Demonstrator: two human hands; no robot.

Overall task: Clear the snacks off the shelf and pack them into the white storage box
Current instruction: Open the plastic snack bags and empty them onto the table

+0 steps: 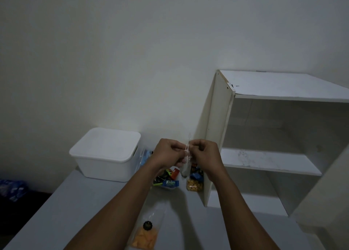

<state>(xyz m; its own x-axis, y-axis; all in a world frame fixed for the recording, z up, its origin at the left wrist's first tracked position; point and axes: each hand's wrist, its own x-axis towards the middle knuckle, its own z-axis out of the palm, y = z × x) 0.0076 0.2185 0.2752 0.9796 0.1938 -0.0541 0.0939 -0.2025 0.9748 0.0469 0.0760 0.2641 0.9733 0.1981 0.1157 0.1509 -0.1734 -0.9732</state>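
White lidded box (pixel 105 155) — snack packets (pixel 167 178) beside, shelf (pixel 268 161)

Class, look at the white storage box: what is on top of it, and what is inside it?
A white lid sits on the white storage box, closing it. Nothing rests on the lid. The inside cannot be seen, because the lid covers it and the walls are opaque.

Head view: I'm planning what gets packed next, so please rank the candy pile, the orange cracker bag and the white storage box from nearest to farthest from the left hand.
1. Candy pile: just below the left hand, on the table.
2. White storage box: to the hand's left, lid on.
3. Orange cracker bag: farthest, low on the table near the camera.
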